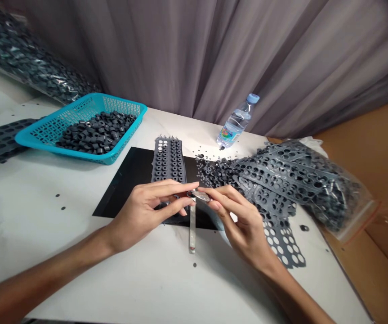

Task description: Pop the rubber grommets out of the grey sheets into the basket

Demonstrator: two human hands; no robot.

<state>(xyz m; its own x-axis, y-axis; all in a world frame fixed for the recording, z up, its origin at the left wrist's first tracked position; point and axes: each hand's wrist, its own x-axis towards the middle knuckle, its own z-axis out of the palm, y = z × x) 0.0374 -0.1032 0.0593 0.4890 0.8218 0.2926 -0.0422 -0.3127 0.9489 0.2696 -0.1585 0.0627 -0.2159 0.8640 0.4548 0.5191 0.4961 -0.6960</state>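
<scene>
My left hand [149, 207] is closed above the black mat, with thumb and forefinger at a small dark rubber ring [191, 194]. My right hand [241, 216] pinches a small, shiny, silvery tool [201, 195] whose tip meets that ring; its exact kind is unclear. Beneath the hands lies a slim, pale, speckled stick-like tool [192, 229], its upper end hidden. Behind my left hand, a grey rubber sheet [168, 159] carries rows of moulded rings, with several round holes at its far left corner.
A turquoise basket [126, 150] of loose dark rubber pieces stands left, before a large filled plastic bag [38, 63]. Small rings and specks [217, 171] lie right of the sheet. A water bottle [236, 121], punched sheets [281, 238] and a clear bag [345, 202] occupy the right.
</scene>
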